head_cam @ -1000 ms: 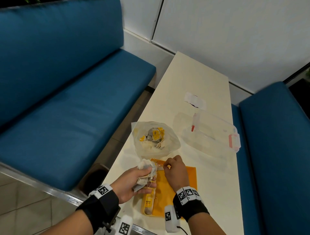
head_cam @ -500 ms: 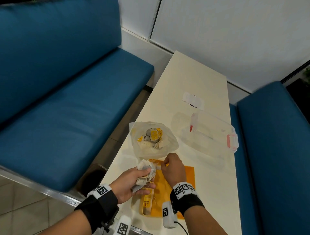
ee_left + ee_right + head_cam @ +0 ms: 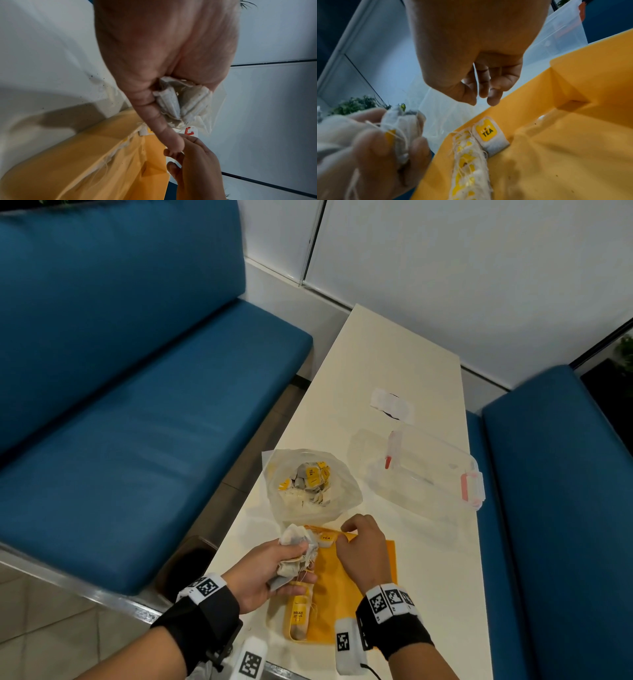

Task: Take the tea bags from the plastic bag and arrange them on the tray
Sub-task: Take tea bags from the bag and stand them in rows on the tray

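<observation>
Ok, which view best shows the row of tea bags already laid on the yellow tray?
The right wrist view: the row of tea bags lies close up on the yellow tray, tags readable. The head view shows it small, partly behind hands. The left wrist view shows little of it.

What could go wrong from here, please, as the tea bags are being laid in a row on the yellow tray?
The left hand grips a crumpled bunch of tea bags with loose strings; pulling one free might drag out others or tear the paper.

The right hand hovers above the row of tea bags along the tray edge; a brush from its fingers could knock them askew.
</observation>
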